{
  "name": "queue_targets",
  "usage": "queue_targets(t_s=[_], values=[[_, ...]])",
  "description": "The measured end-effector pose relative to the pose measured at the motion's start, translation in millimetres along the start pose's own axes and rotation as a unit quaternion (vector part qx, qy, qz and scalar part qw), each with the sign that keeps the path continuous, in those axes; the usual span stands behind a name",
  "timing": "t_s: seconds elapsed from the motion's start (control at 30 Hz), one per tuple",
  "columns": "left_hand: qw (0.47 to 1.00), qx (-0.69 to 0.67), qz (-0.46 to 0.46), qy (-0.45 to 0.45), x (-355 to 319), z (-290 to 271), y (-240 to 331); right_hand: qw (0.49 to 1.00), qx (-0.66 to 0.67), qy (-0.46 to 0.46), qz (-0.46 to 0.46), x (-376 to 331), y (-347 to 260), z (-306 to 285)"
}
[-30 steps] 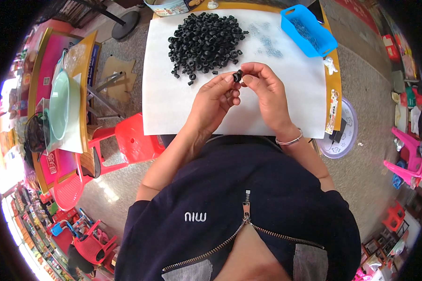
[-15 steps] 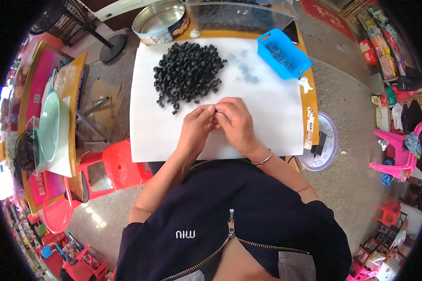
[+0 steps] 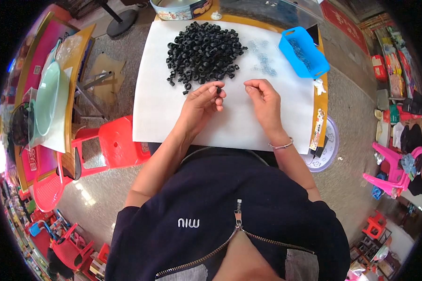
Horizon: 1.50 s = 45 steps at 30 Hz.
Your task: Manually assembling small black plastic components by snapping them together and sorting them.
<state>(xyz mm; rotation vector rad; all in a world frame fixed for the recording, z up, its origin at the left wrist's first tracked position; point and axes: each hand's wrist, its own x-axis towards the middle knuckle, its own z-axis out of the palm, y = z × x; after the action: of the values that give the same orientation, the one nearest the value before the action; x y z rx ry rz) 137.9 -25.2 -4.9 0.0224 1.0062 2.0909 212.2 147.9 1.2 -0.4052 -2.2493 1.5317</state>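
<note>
Pinching black ring (image 3: 218, 90), left hand (image 3: 199, 107); right hand (image 3: 263, 100) apart.

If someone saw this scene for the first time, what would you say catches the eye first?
Most striking is the heap of small black ring-shaped parts piled at the far side of the white sheet covering the table. Just below it, the left hand pinches one black part at its fingertips, while the right hand hovers beside it, fingers curled. A bright blue tray sits at the sheet's far right corner.
</note>
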Motion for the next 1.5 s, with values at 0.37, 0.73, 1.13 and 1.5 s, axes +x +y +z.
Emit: queue_targets(t_s=[0.37,0.73,1.13,1.5], values=[[0.994,-0.077,0.006,-0.075,7,-16,-10,0.992,0.020,-0.042,-0.116,4,-32,25],[0.990,-0.099,0.014,-0.094,8,-18,-10,0.965,-0.223,0.019,-0.134,52,10,9],[0.991,-0.103,0.021,-0.089,7,-21,-12,0.999,-0.024,-0.035,-0.005,45,-2,20],[0.990,-0.111,0.013,-0.082,6,-20,-10,0.986,0.115,-0.103,0.056,2,-50,17]])
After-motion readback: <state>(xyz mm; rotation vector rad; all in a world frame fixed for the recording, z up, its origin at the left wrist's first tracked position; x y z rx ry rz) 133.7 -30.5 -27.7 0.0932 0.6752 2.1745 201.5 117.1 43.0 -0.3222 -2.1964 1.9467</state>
